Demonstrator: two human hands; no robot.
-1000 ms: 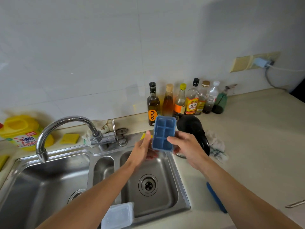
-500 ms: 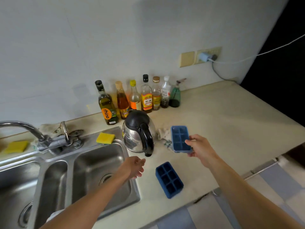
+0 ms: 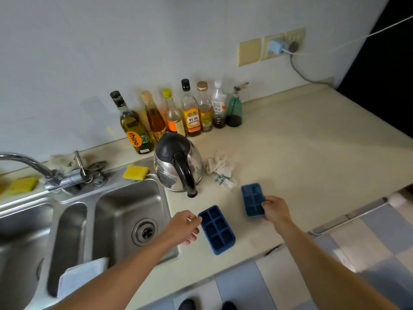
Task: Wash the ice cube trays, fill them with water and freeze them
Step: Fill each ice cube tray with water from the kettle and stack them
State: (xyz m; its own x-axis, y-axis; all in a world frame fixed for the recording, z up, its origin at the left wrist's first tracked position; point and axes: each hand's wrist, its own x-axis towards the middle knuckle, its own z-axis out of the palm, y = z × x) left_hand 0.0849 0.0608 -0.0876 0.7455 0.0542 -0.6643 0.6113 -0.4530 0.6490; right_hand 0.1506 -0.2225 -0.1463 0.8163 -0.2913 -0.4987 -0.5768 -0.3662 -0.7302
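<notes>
1. Right hand [image 3: 276, 212] pinches the right tray [image 3: 251, 198] by its near right edge, low over the counter [image 3: 312, 164].
2. Near tray [image 3: 216, 229] lies flat on the counter, right of the sink [image 3: 125, 198].
3. Left hand [image 3: 182, 227], fingers curled, sits at the near tray's left edge; cannot tell whether it grips.

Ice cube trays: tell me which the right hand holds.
The lighter tray beside the dishcloth, pinched by the right hand; the darker tray lies beside the sink.

The left hand [image 3: 182, 227] has reached the nearer tray [image 3: 216, 229].
</notes>
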